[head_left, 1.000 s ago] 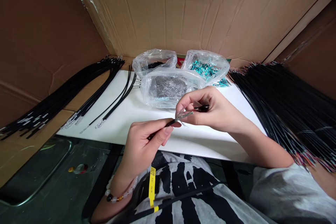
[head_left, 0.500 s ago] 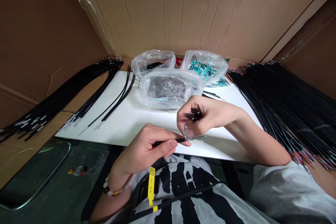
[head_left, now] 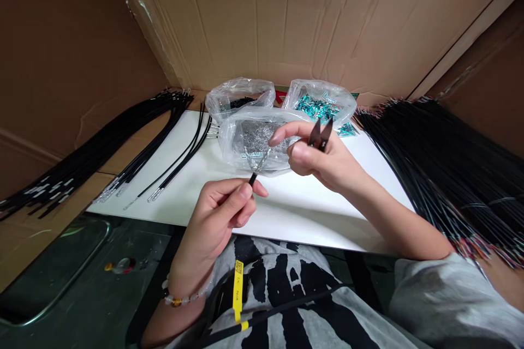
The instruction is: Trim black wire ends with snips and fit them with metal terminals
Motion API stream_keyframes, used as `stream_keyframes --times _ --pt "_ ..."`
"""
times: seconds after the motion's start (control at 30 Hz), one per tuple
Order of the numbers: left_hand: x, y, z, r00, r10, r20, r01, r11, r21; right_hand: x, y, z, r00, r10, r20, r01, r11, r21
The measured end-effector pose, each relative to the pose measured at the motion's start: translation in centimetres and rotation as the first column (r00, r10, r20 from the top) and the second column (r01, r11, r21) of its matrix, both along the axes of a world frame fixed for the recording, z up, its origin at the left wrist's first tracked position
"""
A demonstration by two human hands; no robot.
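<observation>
Pinched in my left hand (head_left: pixel 219 215) is a black cable (head_left: pixel 252 178), its end tilted up and away from me. From that end, bare silvery wire strands (head_left: pixel 259 164) split into two bunches. My right hand (head_left: pixel 333 166) carries black thread snips (head_left: pixel 321 135), whose two blades point up and stand apart. The snips' handle is hidden in the palm. My right index finger and thumb are spread, with the index fingertip close to the right bunch of strands; I cannot tell whether they touch.
Behind my hands stands a clear plastic bag (head_left: pixel 229 147) of fine silvery bits. Two more bags stand farther back, one (head_left: pixel 289 99) with teal pieces. Black cables (head_left: pixel 135 131) lie at left, and a thick cable pile (head_left: pixel 462 158) at right. Cardboard walls (head_left: pixel 311 22) enclose the white table (head_left: pixel 327 223).
My left hand has tilted the cable end up and moved it left. My right hand has come away from it, upward and right, its fingers opening out; the strands now fork.
</observation>
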State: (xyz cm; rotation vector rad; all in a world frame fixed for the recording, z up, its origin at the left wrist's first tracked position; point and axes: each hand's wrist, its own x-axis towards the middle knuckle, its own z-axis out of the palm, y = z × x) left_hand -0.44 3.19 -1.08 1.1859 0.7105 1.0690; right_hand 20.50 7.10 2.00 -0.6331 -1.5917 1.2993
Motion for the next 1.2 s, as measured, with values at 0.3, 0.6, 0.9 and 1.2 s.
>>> stream_keyframes --times 0.3,0.6,0.9,1.2 --pt "0.2 -0.1 -0.4 0.997 -0.080 0.007 0.080 0.997 -0.025 -1.4 -1.8 -0.3 0.967 -0.232 0.107 0.173 0.902 0.396" --pt "0.6 2.0 -2.4 0.839 -0.475 0.264 0.507 0.860 -0.066 -1.2 -1.7 -0.3 0.964 -0.240 0.114 0.160 0.867 0.471" --pt "1.3 0.7 -1.7 0.924 -0.241 0.296 0.288 0.949 -0.126 -0.4 -0.9 -1.2 0.808 -0.582 0.093 0.056 0.233 0.971" --pt "1.5 -0.3 -0.9 0.963 0.221 -0.151 -0.177 0.949 0.260 -1.2 -0.9 -1.1 0.896 -0.425 0.130 0.280 0.767 0.577"
